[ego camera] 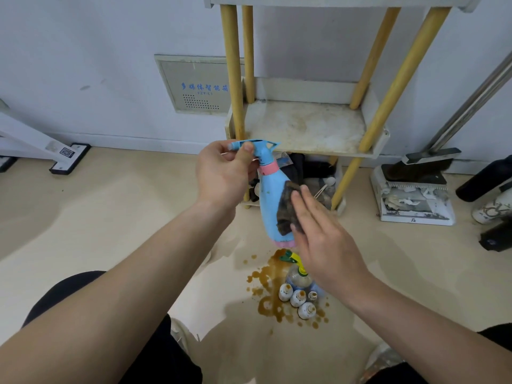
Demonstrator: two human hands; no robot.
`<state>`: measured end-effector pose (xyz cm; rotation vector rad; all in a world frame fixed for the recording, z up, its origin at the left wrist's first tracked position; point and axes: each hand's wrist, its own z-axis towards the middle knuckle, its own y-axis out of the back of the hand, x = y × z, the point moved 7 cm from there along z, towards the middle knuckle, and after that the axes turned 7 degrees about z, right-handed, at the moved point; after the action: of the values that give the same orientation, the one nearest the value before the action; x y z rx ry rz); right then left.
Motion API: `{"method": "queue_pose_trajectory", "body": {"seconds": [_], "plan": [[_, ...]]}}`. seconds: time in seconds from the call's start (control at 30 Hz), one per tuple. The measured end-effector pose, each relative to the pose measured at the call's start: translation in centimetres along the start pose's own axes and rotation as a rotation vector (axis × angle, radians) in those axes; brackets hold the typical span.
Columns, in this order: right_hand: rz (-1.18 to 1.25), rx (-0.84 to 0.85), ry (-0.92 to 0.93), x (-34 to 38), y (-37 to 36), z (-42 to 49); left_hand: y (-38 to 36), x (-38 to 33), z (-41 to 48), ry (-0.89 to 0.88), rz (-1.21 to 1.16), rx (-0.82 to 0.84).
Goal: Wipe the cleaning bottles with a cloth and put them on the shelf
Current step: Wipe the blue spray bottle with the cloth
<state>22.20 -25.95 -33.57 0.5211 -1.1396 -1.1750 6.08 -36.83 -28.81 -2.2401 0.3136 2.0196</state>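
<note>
My left hand grips the nozzle head of a light blue spray bottle with a pink collar and pink base, holding it in the air in front of the shelf. With straight fingers, my right hand presses a dark brown cloth flat against the bottle's side. Below on the floor stand a clear spray bottle with a yellow-green trigger and three small white bottles. The stained white shelf board on yellow posts is bare.
A brown liquid spill spreads on the beige floor around the small bottles. Dark clutter fills the shelf's bottom level. A dustpan with a brush stands to the right, dark bottles at the far right, a white stand foot at left.
</note>
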Motion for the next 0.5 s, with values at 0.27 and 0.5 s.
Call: {"method": "queue_pose_trajectory", "body": {"seconds": [0.27,0.5], "plan": [[-0.191,-0.062,0.151,0.8,0.7,2.2,-1.9,0.8,-1.3,0.006,0.031,0.025],[-0.305,0.112,0.318,1.2,-1.1,-0.1,-0.1,-0.7,0.4,0.047,-0.024,0.013]]}}
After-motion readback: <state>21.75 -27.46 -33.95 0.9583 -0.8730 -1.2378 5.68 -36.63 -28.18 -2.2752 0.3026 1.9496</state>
